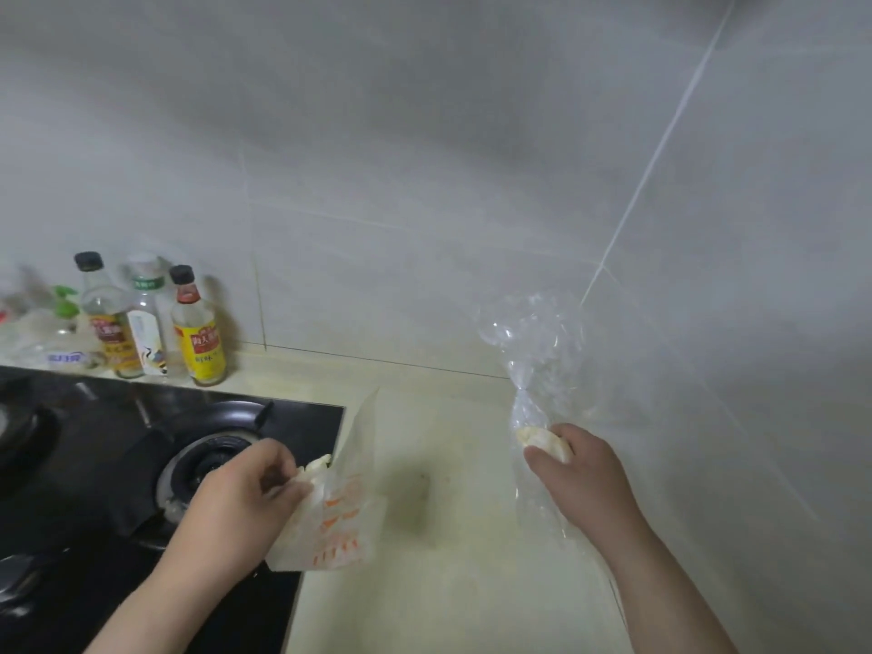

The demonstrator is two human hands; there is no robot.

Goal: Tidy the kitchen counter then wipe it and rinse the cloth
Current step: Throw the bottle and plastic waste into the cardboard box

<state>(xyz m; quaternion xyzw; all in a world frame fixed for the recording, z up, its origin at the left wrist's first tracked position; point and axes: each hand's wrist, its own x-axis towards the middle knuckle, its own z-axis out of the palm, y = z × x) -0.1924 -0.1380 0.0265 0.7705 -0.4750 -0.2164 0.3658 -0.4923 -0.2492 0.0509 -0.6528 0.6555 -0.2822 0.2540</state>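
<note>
Grey glossy wall tiles fill most of the view above a cream-coloured table, whose surface shows a faint dark smudge between the two hands. A black glass gas stove is set into the table at the left, its round burner partly hidden by the left hand. The left hand's fingers pinch the top edge of a white paper bag with orange print, held over the stove's right edge with a pale piece of food showing at its mouth. The right hand is closed around a crumpled clear plastic bag, its fingers pressing a pale bun-like piece of food through the plastic. Three clear condiment bottles stand together against the wall behind the stove, beside a blurred spray bottle with a green trigger.
</note>
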